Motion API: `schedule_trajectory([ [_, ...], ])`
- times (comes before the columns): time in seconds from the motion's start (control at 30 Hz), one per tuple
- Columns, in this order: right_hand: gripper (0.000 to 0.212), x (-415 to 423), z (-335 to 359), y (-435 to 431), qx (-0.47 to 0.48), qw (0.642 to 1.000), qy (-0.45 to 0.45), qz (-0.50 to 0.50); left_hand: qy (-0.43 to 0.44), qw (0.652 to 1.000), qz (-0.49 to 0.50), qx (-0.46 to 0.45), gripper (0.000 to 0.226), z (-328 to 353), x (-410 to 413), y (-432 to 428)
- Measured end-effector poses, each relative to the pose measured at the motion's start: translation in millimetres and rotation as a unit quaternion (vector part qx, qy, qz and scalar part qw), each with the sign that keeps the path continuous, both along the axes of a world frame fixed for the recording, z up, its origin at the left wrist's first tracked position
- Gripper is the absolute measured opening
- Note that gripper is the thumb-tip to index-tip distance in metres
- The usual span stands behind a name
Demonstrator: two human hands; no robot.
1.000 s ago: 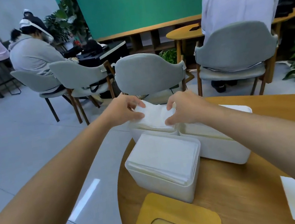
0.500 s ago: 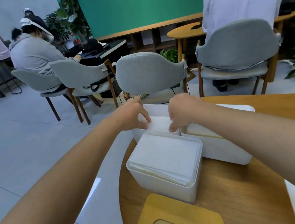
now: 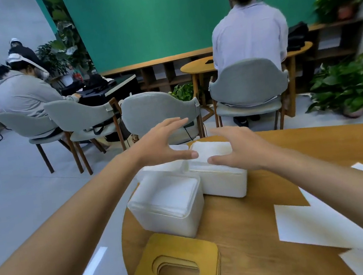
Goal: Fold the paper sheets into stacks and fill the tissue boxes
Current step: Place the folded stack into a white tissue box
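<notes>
Hands: our left hand (image 3: 160,143) and right hand (image 3: 240,149) hover spread wide, holding nothing, over the rear white plastic tissue boxes (image 3: 221,183).
Nearest box (image 3: 170,220): holds a folded white paper stack (image 3: 173,194).
Sheets: flat white paper sheets (image 3: 315,223) lie on our round wooden table (image 3: 246,227).

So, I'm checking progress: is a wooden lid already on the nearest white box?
No, the nearest white box is open-topped with paper showing, and the wooden lids lie stacked on the table in front of it.
</notes>
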State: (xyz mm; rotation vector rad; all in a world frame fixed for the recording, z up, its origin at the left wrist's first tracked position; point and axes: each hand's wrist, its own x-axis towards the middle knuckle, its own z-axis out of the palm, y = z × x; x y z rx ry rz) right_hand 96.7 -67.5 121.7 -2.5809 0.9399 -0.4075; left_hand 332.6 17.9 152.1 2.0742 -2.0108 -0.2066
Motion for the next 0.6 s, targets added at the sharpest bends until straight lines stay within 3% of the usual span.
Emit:
schedule_trajectory([
  [0.3, 0.078, -159.7, -24.5, 19.3, 0.037, 0.995, -0.025, -0.087, 0.049, 0.992, -0.114, 0.002, 0.101, -33.4, -143.7, -16.0],
  [0.6, 0.066, -257.6, -96.5, 7.8, 0.082, 0.99, -0.006, -0.118, 0.026, 0.986, -0.131, 0.097, 0.064, -118.0, -241.5, -40.7],
])
